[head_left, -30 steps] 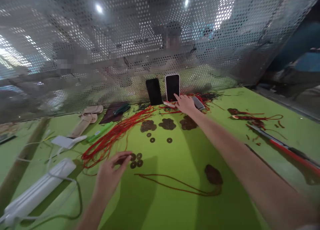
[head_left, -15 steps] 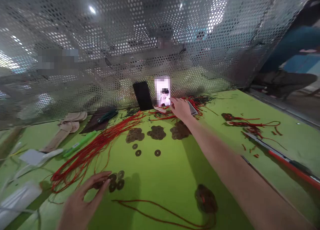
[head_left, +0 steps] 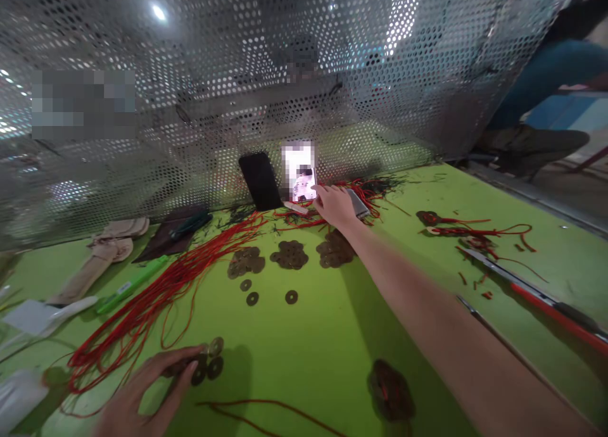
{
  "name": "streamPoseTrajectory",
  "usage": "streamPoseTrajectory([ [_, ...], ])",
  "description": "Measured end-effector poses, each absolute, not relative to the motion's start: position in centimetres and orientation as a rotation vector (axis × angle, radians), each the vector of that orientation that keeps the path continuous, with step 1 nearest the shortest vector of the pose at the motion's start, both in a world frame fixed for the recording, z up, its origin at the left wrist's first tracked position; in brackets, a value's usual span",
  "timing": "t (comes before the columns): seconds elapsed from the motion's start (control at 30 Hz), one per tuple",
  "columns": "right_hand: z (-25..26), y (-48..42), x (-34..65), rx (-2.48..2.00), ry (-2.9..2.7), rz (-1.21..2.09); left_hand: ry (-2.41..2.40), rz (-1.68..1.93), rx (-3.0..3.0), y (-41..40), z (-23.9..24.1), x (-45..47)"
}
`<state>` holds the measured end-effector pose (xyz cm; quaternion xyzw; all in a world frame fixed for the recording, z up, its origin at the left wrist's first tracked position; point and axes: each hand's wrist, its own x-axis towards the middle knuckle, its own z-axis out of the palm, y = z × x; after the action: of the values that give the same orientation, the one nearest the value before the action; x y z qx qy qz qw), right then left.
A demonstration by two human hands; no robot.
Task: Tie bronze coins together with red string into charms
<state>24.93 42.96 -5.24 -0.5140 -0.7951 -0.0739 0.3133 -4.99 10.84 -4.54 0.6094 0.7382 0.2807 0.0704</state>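
Note:
At the lower left, my left hand [head_left: 147,386] pinches a small cluster of round coins with holes [head_left: 209,361] between thumb and fingertips, just above the table. My right hand [head_left: 335,204] reaches forward, a fingertip at the lower right of the lit screen of a phone [head_left: 300,171], which stands upright against the mesh. It holds nothing. Three heaps of coins [head_left: 289,254] lie mid-table, with a few loose coins [head_left: 252,298] in front. A coin bundle [head_left: 391,389] with red cord [head_left: 266,401] lies near the front edge.
Long red cords [head_left: 156,297] stretch across the left. A dark phone-like slab [head_left: 260,180] leans on the perforated metal sheet [head_left: 213,107]. On the right are a red-handled tool [head_left: 541,304], a thin rod [head_left: 503,345] and knotted cord pieces [head_left: 475,228]. A person [head_left: 546,82] sits beyond.
My view has turned slightly, so the table's things appear farther left and the coin bundle lower. The left hand still pinches the coins; the right finger stays at the phone screen.

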Motion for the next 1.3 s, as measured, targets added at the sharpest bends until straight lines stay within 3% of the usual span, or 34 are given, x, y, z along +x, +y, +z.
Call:
streamPoseTrajectory([
  [0.63,-5.6,43.1,24.9,-1.375,-2.117,-0.215,2.268,0.812,1.842,11.1,-4.2,-5.2],
  [1.3,-5.5,43.0,25.0,-1.377,-2.133,-0.189,2.200,0.692,2.254,11.4,-4.6,-5.1],
])
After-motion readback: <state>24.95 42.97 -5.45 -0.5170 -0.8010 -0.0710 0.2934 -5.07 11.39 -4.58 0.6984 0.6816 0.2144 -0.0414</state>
